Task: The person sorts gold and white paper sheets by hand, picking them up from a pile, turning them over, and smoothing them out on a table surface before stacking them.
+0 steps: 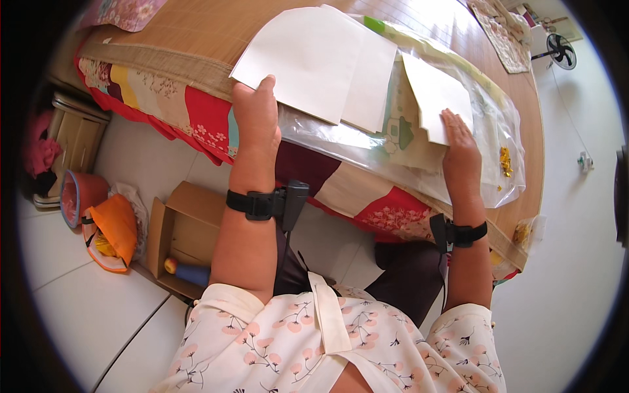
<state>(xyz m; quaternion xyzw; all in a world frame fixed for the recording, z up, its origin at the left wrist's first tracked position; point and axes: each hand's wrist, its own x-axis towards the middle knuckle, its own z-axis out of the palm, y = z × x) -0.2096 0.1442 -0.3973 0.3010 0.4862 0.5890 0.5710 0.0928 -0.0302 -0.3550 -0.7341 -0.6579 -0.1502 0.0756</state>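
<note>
My left hand (255, 110) pinches the near left corner of a large white paper sheet (298, 62), thumb along its edge and the other fingers mostly hidden. A second white sheet (373, 82) sticks out from under it on the right. My right hand (462, 154) has its fingers together on top of a smaller white paper piece (439, 92) with a notched lower corner; its thumb is hidden. Beneath the papers lies a clear plastic sheet (327, 134) over a pale surface with a green printed pattern (398, 133).
Small gold foil bits (505, 162) lie on the plastic at the right. A patchwork cloth (209, 118) hangs from the wooden table's (190, 33) near edge. On the floor at left are an open cardboard box (187, 216), an orange bag (114, 226) and a pink bin (82, 193).
</note>
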